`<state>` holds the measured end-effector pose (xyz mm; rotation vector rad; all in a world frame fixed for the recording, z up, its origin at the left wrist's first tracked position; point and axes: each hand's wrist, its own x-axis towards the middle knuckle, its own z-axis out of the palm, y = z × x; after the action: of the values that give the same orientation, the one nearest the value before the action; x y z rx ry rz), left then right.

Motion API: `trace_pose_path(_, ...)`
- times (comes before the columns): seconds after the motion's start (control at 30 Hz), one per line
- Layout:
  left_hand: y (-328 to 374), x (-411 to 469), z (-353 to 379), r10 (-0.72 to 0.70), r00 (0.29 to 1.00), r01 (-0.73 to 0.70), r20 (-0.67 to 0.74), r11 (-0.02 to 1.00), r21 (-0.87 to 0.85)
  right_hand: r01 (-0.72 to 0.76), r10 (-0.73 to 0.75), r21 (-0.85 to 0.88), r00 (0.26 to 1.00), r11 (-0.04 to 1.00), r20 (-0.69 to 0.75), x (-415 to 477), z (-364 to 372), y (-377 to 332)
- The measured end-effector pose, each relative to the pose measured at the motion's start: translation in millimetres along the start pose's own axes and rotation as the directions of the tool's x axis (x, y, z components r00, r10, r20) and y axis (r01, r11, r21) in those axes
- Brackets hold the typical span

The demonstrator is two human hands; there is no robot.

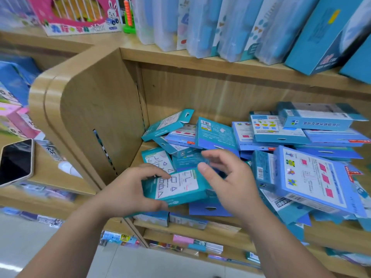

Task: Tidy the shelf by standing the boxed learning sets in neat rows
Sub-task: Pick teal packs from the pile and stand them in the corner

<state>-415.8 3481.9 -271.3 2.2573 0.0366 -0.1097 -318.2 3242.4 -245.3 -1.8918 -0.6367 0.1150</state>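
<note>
A jumbled heap of flat teal and blue boxed learning sets (261, 141) lies on the wooden shelf (220, 225). My left hand (128, 191) grips the left end of one teal box (178, 187) with white shape drawings on its face, held flat above the shelf's front edge. My right hand (226, 177) hovers at that box's right end, fingers spread and slightly bent, holding nothing. A big blue box with pink squares (317, 179) leans at the right. A second teal box with shape drawings (157, 159) lies behind my left hand.
The shelf's wooden side panel (96, 121) stands to the left. A phone (16, 161) lies on the neighbouring shelf at far left. Tall blue boxes (230, 27) stand in a row on the shelf above. More boxes (186, 243) fill the lower shelves.
</note>
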Motion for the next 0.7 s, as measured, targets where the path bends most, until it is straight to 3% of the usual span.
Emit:
trace_pose_path(0.1, 14.4, -0.2, -12.1, 0.038, 0.999, -0.039, -0.006, 0.976, -0.212, -0.016, 0.031, 0.207, 0.997, 0.978, -0.065, 7.6, -0.9, -6.5)
trace_pose_path(0.2, 33.4, 7.1, -14.0, 0.078, 0.991, -0.118, -0.112, 0.897, -0.427, -0.048, 0.084, 0.341, 0.992, 0.939, -0.092, 13.3, 3.2, -10.3)
trace_pose_path(0.3, 54.0, 18.6, -7.1, 0.007, 0.991, -0.096, -0.130, 0.716, -0.691, -0.134, 0.170, 0.462, 0.985, 0.877, -0.037, 21.6, 5.1, -19.8)
trace_pose_path(0.4, 77.1, 32.1, 2.3, -0.101, 0.995, 0.031, -0.028, 0.534, -0.845, -0.184, 0.185, 0.499, 0.982, 0.847, 0.049, 30.9, 8.3, -27.0)
trace_pose_path(0.47, 90.5, 42.2, 8.6, -0.139, 0.990, 0.089, 0.031, 0.437, -0.895, -0.191, 0.223, 0.528, 0.975, 0.827, 0.002, 36.6, 8.5, -27.8)
trace_pose_path(0.5, 95.8, 47.7, 11.3, -0.148, 0.989, 0.094, 0.031, 0.445, -0.890, -0.186, 0.246, 0.541, 0.968, 0.820, -0.040, 39.4, 7.5, -26.0)
trace_pose_path(0.57, 98.7, 59.4, 12.8, -0.152, 0.987, 0.059, -0.044, 0.608, -0.792, -0.156, 0.263, 0.518, 0.955, 0.841, -0.140, 44.2, 2.5, -23.6)
trace_pose_path(0.63, 94.5, 70.3, 7.8, -0.159, 0.970, -0.002, -0.187, 0.756, -0.655, -0.147, 0.272, 0.461, 0.937, 0.875, -0.218, 48.5, -4.5, -20.6)
trace_pose_path(0.7, 82.7, 82.7, -3.1, -0.232, 0.896, -0.011, -0.378, 0.840, -0.543, -0.161, 0.302, 0.454, 0.918, 0.876, -0.258, 51.7, -12.1, -18.1)
